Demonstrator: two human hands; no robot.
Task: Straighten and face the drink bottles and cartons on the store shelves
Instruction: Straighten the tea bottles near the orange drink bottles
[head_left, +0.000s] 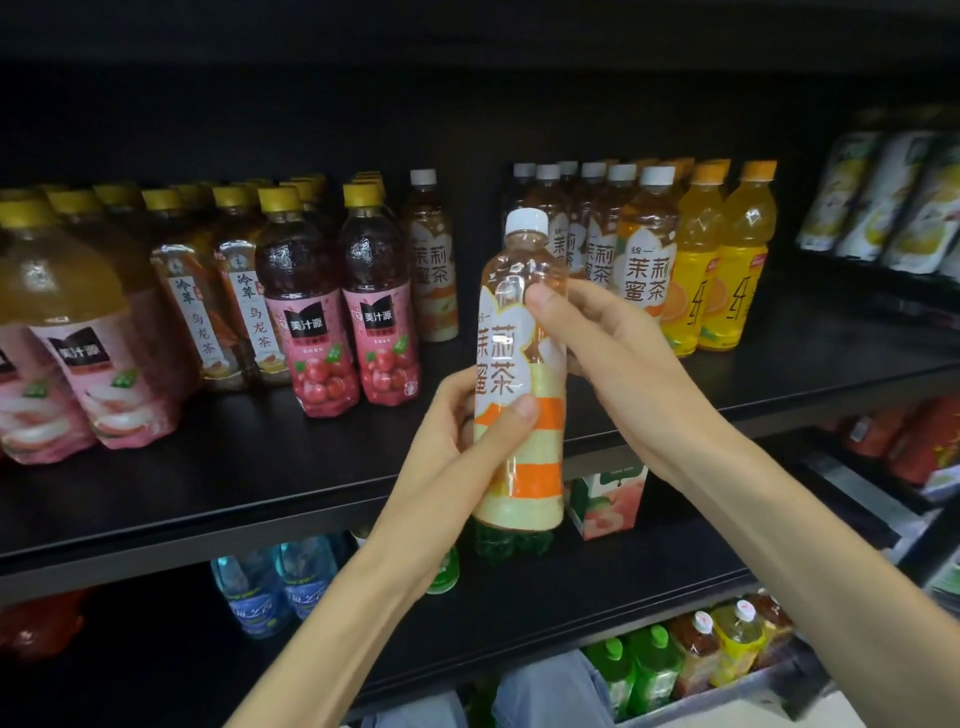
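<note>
So from my feed I've got a jasmine tea bottle (519, 374) held upright in front of the black shelf (218, 478), off the board and out in the air, white cap on top and label facing me. The left hand (457, 441) grips it low down — thumb (511, 415) pressed across the front at the orange stripe, the other fingers curled round the left side where I can barely see them. The right hand (608, 338) holds it higher up, thumb tip (543, 301) laid on the clear part just above the label and the rest of the fingers wrapped behind the bottle, so I can't tell how they sit back there. On the shelf behind, the matching tea bottles (613, 244) stand in a cluster to the right, a lone one (434, 260) stands to the left of a gap, then the red juice bottles (348, 312) and the orange drink bottles (722, 265) at the far right.
</note>
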